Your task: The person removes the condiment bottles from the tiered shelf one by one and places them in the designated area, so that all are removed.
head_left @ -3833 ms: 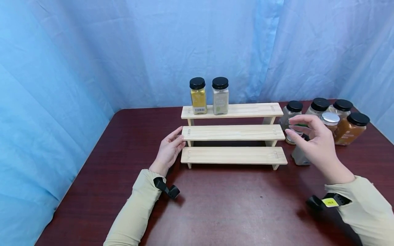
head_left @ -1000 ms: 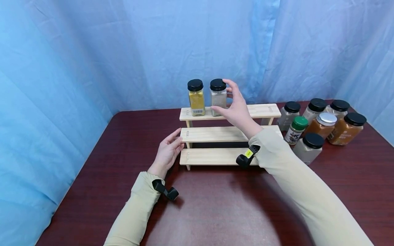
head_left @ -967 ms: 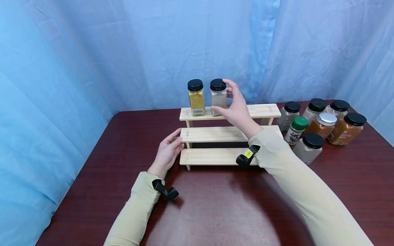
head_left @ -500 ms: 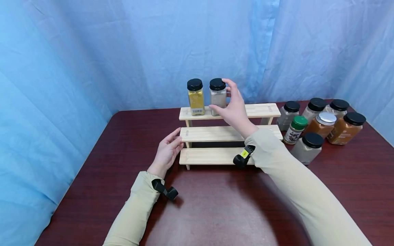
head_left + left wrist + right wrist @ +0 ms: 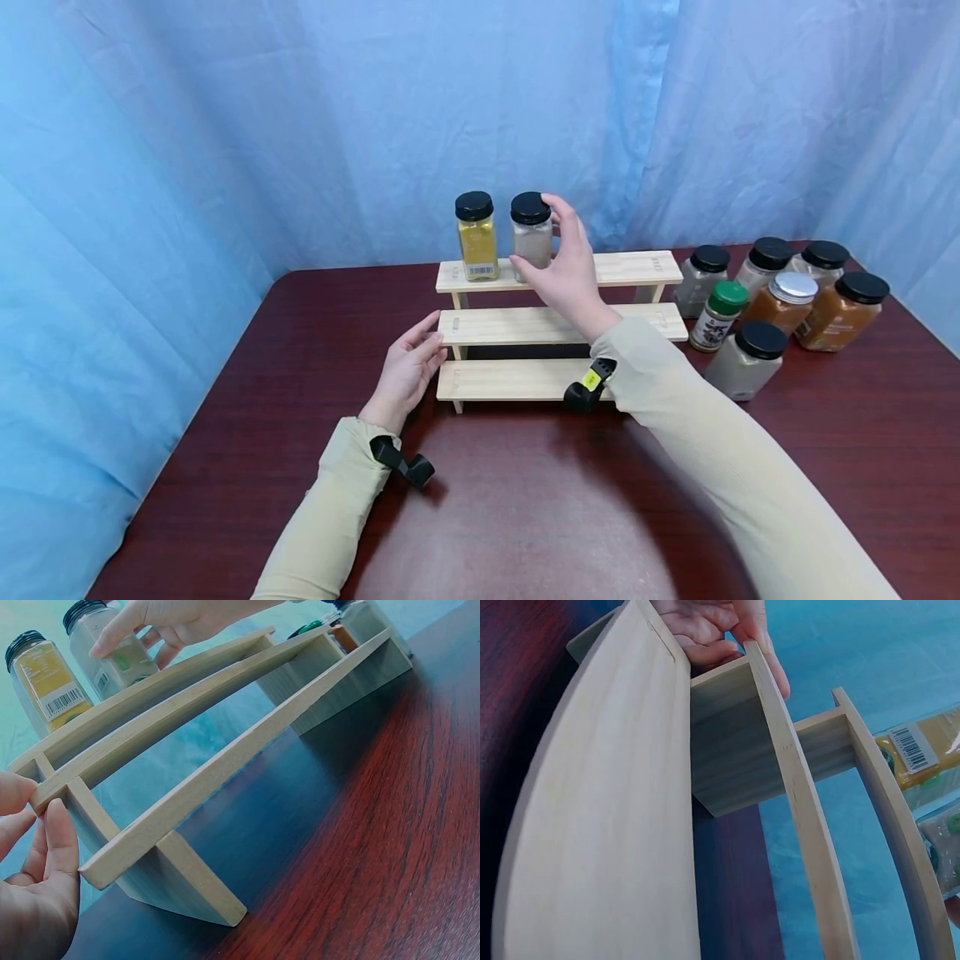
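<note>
A three-tier wooden display rack [image 5: 562,325] stands on the table. On its top shelf are two square spice jars with black lids: one with yellow powder [image 5: 478,243], and to its right one with pale grey powder [image 5: 531,242]. My right hand [image 5: 568,271] holds the grey spice jar from its right side, thumb at the front and fingers by the lid. My left hand [image 5: 408,371] pinches the left end of the middle shelf; thumb and fingers show on that shelf end in the left wrist view. The middle and bottom shelves bear no jars.
Several more jars stand right of the rack: a green-capped bottle [image 5: 717,317], a silver-lidded jar [image 5: 783,302], an orange-brown jar [image 5: 842,312] and a grey jar [image 5: 746,360]. A blue curtain [image 5: 375,125] hangs behind the dark red table [image 5: 525,500].
My right hand has come from the jars at the right to the grey spice jar on the top shelf. Over the last second both hands stay nearly still.
</note>
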`<state>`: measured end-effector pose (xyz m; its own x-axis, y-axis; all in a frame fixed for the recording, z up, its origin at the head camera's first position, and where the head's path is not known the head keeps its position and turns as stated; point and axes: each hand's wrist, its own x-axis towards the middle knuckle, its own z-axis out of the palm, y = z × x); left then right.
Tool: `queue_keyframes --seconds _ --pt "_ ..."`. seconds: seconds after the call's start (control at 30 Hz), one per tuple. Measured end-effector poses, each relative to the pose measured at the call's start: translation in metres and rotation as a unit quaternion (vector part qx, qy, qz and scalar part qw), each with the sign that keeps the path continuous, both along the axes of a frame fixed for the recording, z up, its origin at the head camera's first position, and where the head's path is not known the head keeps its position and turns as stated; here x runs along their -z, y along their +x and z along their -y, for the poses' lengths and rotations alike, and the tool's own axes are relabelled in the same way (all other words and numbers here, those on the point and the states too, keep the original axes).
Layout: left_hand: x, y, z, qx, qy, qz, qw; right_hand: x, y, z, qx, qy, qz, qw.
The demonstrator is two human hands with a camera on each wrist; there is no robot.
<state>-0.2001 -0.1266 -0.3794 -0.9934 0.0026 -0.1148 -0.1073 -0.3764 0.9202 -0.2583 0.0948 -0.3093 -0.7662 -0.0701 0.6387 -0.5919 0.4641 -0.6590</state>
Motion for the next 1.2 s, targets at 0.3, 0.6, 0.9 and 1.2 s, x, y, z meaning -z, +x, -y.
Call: queue_keyframes --seconds 0.3,0.6,0.9,1.2 --pt "0.000 0.000 0.000 -0.001 0.001 0.003 1.0000 0.002 0.004 0.001 -0.002 -0.023 0.003 0.9997" --pt "0.001 0.000 0.001 0.001 0.001 0.000 1.0000 0.000 0.008 -0.003 -0.012 -0.039 0.011 0.9991" --pt "0.001 0.001 0.001 0.001 0.008 0.007 0.9999 -0.001 0.013 -0.013 -0.014 -0.044 0.011 0.9989" --pt "0.001 0.000 0.001 -0.002 0.004 0.004 1.0000 -0.016 0.034 -0.029 -0.013 -0.042 0.022 0.9988"
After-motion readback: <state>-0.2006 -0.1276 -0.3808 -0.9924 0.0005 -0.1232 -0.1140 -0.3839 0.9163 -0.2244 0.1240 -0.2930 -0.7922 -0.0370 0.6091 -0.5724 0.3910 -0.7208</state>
